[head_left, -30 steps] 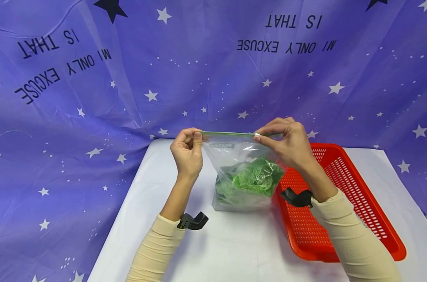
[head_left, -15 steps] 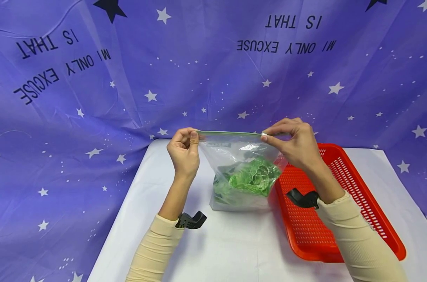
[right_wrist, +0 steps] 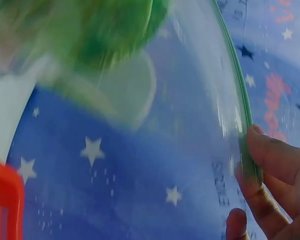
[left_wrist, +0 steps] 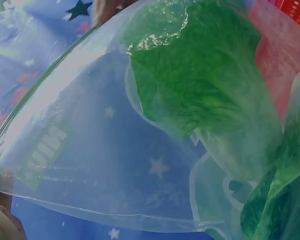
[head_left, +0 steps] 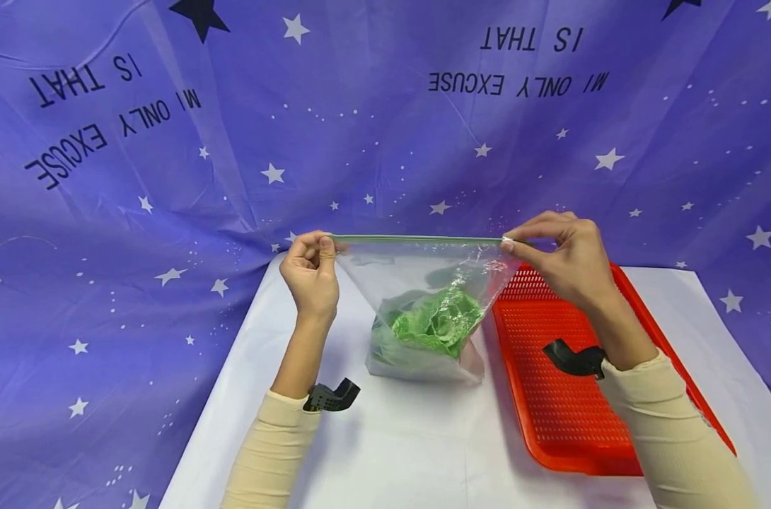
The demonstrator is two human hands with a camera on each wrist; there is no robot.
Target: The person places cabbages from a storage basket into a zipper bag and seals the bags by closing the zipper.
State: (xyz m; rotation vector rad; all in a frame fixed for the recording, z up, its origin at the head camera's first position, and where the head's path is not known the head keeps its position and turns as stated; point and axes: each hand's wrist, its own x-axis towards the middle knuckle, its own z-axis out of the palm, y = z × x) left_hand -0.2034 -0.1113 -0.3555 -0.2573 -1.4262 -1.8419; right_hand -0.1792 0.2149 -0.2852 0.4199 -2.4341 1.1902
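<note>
A clear zip bag (head_left: 392, 279) stands upright on the table, its green zip strip (head_left: 417, 239) stretched level across the top. Green lettuce leaves (head_left: 439, 322) fill its lower part; they show large through the plastic in the left wrist view. My left hand (head_left: 312, 279) pinches the strip's left end between thumb and curled fingers. Near the right end, thumb and fingertips of my right hand (head_left: 566, 258) pinch a small white slider (head_left: 507, 241) on the strip. The right wrist view shows that thumb (right_wrist: 275, 152) pressed against the green edge.
A red perforated basket (head_left: 519, 417) lies to the right of the bag, partly under my right forearm. White cloth (head_left: 398, 445) covers the table. Behind hangs a purple curtain (head_left: 373, 141) with stars and lettering. Each wrist carries a black camera mount (head_left: 331, 396).
My right hand has slid rightward along the strip with the white slider, reaching near its end. My left hand and the bag have shifted left, and the bag top is stretched wider.
</note>
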